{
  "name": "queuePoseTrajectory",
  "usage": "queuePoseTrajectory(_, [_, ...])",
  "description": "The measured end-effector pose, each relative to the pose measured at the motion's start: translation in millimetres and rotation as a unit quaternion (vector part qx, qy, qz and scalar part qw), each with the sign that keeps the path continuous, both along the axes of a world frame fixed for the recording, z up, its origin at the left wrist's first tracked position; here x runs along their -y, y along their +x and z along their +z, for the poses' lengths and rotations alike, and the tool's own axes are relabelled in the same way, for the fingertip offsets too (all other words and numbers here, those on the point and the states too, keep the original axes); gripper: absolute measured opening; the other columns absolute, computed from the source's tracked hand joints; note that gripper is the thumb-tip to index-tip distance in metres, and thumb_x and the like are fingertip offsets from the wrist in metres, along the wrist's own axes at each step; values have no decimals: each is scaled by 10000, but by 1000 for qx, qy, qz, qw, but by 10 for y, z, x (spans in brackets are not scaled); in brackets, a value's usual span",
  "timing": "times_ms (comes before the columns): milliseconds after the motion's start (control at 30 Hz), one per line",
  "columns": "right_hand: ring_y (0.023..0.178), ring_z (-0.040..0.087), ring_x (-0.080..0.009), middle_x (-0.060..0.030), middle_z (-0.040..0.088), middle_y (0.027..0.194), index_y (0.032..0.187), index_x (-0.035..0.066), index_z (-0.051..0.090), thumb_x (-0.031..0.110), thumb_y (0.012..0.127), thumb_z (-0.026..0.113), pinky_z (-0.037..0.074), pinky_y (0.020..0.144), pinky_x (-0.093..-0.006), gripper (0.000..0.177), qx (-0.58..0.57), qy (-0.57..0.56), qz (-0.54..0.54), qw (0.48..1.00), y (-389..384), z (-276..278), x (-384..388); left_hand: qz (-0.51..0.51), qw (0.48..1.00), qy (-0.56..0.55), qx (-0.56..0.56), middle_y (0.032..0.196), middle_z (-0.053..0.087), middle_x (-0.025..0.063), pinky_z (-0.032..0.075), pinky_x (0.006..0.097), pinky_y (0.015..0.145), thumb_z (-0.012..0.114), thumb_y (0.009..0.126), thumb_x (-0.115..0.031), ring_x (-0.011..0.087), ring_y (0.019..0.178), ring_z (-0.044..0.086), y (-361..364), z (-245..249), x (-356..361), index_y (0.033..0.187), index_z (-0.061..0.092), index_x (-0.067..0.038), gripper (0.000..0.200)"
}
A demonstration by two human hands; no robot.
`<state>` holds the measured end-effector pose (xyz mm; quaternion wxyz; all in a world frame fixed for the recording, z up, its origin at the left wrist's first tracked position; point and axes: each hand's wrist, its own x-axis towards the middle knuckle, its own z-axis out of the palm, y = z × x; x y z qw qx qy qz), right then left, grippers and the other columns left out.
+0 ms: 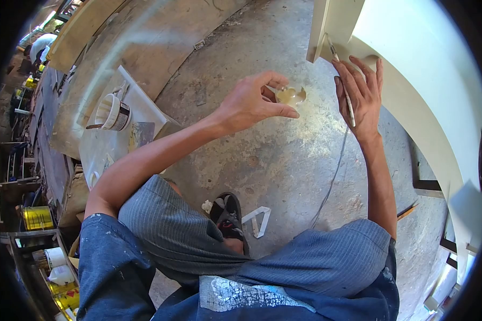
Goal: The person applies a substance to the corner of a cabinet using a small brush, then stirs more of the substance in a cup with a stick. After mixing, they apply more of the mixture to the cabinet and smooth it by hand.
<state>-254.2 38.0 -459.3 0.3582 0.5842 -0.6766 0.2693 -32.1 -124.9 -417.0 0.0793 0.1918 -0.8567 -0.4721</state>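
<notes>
My left hand (pixel 257 99) is curled around the near side of a small cup (pixel 291 96) with pale liquid in it, held over the floor. Between the fingers of my right hand (pixel 361 96) is a thin paintbrush (pixel 349 102). Its bristle end points up and touches or nearly touches the inner corner of a cream-white piece (pixel 334 24), where a straight board meets a curved panel (pixel 428 125). The fingers of my right hand rest near the curved edge.
A white tub (pixel 113 113) stands on a paint-marked board at the left. A white angular piece (pixel 258 220) lies on the concrete floor beside my shoe (pixel 227 216). Cans and shelving line the far left, where another person (pixel 40 47) bends. A cable crosses the floor.
</notes>
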Motion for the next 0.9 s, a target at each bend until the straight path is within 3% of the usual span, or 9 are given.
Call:
queuePoseTrajectory(167, [1251, 608, -247, -6, 729, 1205, 1350, 171, 680, 65, 892, 777, 307, 1238, -620, 480, -3, -22, 6, 1000, -12, -10, 44, -5, 1000, 2, -8, 1136, 718, 113, 575, 307, 871, 908, 843, -257, 163, 988, 691, 8, 3, 12, 1344, 613, 18, 643])
queuePoseTrajectory(367, [1289, 609, -259, -32, 726, 1249, 1344, 144, 695, 74, 941, 731, 270, 1267, -596, 410, 4, -8, -8, 1000, 4, -21, 59, -2, 1000, 4, 4, 1142, 717, 116, 572, 307, 871, 912, 839, -261, 168, 989, 689, 15, 39, -2, 1345, 611, 24, 654])
queuePoseTrajectory(467, [1249, 609, -250, -12, 728, 1196, 1336, 160, 690, 69, 899, 769, 303, 1240, -614, 453, -7, -18, -5, 1000, -14, -40, 85, -4, 1000, 5, -5, 1143, 717, 118, 572, 307, 867, 916, 833, -266, 170, 984, 689, 15, 14, 6, 1346, 610, 28, 665])
queuePoseTrajectory(567, [1290, 610, -254, -27, 727, 1255, 1339, 144, 696, 73, 942, 730, 272, 1267, -593, 405, 1, 7, -12, 1000, 5, -52, 49, 0, 1000, 0, -4, 1145, 717, 120, 573, 308, 861, 918, 830, -271, 169, 979, 690, 13, 17, 4, 1346, 610, 30, 672])
queuePoseTrajectory(900, [1272, 611, -254, -21, 727, 1237, 1339, 151, 693, 70, 929, 741, 285, 1257, -597, 421, -1, -10, -9, 1000, 12, -2, 64, -7, 1000, -5, -4, 1157, 718, 119, 574, 307, 849, 919, 829, -279, 167, 981, 692, 14, 14, 8, 1350, 608, 33, 682])
